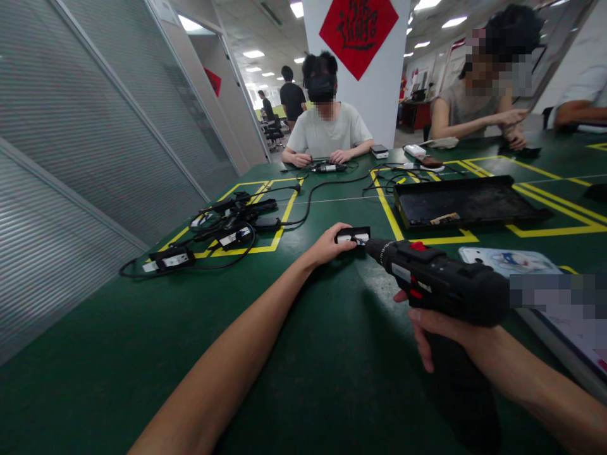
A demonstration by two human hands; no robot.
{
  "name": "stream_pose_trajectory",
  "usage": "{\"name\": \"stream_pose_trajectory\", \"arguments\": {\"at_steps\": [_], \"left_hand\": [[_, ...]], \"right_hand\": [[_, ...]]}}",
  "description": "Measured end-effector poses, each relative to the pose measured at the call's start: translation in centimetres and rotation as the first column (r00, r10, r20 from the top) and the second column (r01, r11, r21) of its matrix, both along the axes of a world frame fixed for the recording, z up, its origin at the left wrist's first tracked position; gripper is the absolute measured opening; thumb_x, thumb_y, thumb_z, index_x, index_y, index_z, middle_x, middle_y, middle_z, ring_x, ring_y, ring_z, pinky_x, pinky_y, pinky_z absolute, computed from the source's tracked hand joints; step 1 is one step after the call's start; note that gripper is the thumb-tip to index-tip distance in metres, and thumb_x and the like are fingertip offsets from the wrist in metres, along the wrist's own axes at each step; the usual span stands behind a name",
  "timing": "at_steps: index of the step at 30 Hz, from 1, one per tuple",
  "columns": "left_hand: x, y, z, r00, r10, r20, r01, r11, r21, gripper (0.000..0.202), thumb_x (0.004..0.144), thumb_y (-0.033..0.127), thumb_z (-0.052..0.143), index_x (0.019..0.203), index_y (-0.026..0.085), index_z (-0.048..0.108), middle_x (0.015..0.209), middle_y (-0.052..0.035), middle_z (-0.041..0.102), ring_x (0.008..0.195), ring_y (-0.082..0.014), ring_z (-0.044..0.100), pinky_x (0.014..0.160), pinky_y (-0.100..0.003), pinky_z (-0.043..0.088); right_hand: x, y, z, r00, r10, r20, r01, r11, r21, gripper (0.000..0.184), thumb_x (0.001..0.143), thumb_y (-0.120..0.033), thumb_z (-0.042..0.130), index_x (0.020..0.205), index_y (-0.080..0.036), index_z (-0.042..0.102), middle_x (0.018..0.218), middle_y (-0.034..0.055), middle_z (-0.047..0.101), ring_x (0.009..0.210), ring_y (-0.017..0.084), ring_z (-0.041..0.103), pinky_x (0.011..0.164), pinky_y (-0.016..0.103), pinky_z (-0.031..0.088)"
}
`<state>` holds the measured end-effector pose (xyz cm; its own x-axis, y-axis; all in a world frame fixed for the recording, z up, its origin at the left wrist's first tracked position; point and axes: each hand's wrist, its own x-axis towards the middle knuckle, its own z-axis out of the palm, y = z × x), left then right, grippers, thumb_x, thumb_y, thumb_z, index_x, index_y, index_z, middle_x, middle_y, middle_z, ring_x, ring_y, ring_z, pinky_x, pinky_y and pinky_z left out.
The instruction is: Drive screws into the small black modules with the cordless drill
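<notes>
The left hand (331, 243) is pressed down on a small black power adapter (353, 236) with a white label, fingers closed over its near end, pinning it flat on the green table (303, 354). The adapter sits roughly dead centre of the view, just at the 9 o'clock corner of the black tray (467, 201). The right hand (443, 328) is wrapped tight around the grip of a black cordless screwdriver (441, 281), whose nose is pointing at the adapter from about 4 o'clock — looks like it's right at the casing, but I can't tell whether the bit is actually seated in a screw.

As for progress, I'd say this unit is mid-job — held and lined up, nothing visibly opened or taken apart on it. Over at 10 o'clock there's a heap of similar adapters with cables (222, 230) inside the yellow tape box, so my guess is plenty is left in the queue. The tray is nearly bare, just a small scrap (444, 218) on its near edge.

Two other people sit across the table at 12 and 1 o'clock, their hands busy with their own stuff.
</notes>
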<state>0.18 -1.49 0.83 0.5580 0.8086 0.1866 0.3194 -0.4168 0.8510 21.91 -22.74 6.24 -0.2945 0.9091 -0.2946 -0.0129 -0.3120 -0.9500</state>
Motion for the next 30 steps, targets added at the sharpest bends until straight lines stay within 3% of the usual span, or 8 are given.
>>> {"name": "stream_pose_trajectory", "arguments": {"at_steps": [9, 24, 30], "left_hand": [[0.1, -0.3, 0.1, 1.0, 0.003, 0.005, -0.003, 0.999, 0.039, 0.049, 0.073, 0.037, 0.064, 0.115, 0.017, 0.049, 0.098, -0.0042, 0.057, 0.084, -0.0158, 0.054, 0.076, -0.027, 0.043], [0.1, -0.4, 0.1, 0.999, 0.039, -0.02, -0.038, 0.998, 0.048, 0.05, 0.073, 0.04, 0.063, 0.115, 0.018, 0.049, 0.102, -0.0055, 0.059, 0.087, -0.0175, 0.056, 0.079, -0.03, 0.045], [0.1, -0.5, 0.2, 0.998, 0.046, -0.03, -0.045, 0.998, 0.04, 0.05, 0.073, 0.038, 0.063, 0.116, 0.017, 0.049, 0.101, -0.0052, 0.059, 0.085, -0.0168, 0.056, 0.078, -0.029, 0.045]], "right_hand": [[0.4, 0.4, -0.5, 0.998, 0.05, 0.034, -0.052, 0.997, 0.053, 0.042, 0.08, -0.04, 0.06, 0.113, -0.019, 0.045, 0.053, -0.0002, 0.066, 0.045, 0.02, 0.064, 0.045, 0.035, 0.054], [0.0, 0.2, 0.5, 0.999, 0.036, -0.011, -0.035, 0.998, 0.049, 0.03, 0.082, -0.03, 0.058, 0.108, -0.019, 0.045, 0.052, -0.0008, 0.066, 0.045, 0.017, 0.064, 0.045, 0.03, 0.053], [-0.1, 0.2, 0.5, 0.999, 0.042, 0.001, -0.042, 0.998, 0.049, 0.03, 0.082, -0.033, 0.059, 0.106, -0.019, 0.048, 0.052, 0.0001, 0.066, 0.045, 0.018, 0.065, 0.044, 0.03, 0.052]]}}
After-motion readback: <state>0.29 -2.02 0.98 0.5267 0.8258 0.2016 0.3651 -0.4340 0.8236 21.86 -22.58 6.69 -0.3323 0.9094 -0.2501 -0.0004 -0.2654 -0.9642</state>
